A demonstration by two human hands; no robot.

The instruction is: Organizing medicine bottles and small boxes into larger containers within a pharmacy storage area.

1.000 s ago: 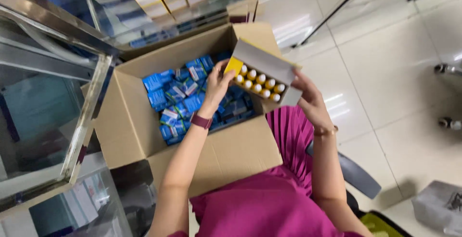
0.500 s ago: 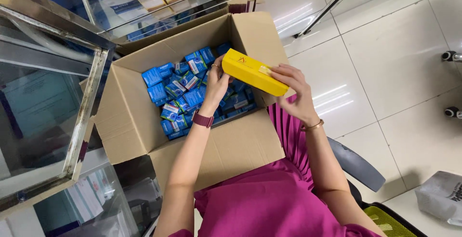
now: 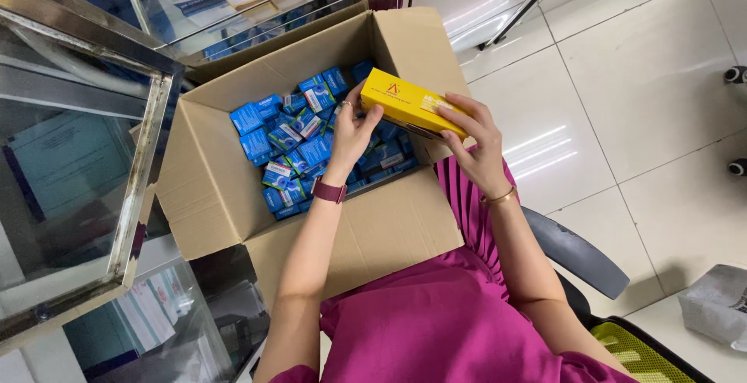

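Glass display counter with metal frame fills the left of the frame. Open cardboard carton at centre, resting against the person's lap, flaps spread. Inside, a loose heap of small blue boxes covers the carton floor. Long yellow box held above the carton's right side, upper centre of frame, tilted down to the right. Left hand grips its left end, fingers curled on it. Right hand clasps its right end, fingers over the top.

Yellow carton, blue packets, brown cardboard box
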